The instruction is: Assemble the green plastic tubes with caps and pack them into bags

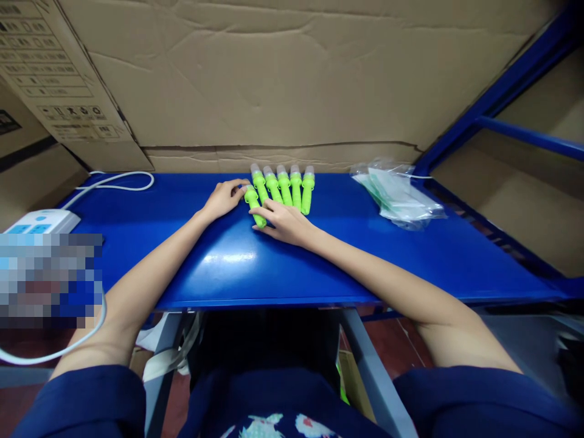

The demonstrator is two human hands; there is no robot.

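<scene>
A lime-green, torch-shaped stick with a clear cap [252, 198] lies at a slant on the blue table between my hands. My left hand [224, 198] has its fingertips at the capped upper end, thumb and fingers closed around it. At the lower end, my right hand [288, 224] pinches the green body between thumb and fingers. Right behind it, several matching sticks [296, 185] lie side by side in a fanned row, clear caps toward the back. My right hand partly covers the lower ends of some of them.
Clear plastic bags with white and green contents [401, 198] lie on the right of the blue table [351, 243]. A white power strip [43, 222] with a white cable [119, 182] sits at left. Cardboard [274, 79] walls the back; a blue frame bar [524, 134] stands right.
</scene>
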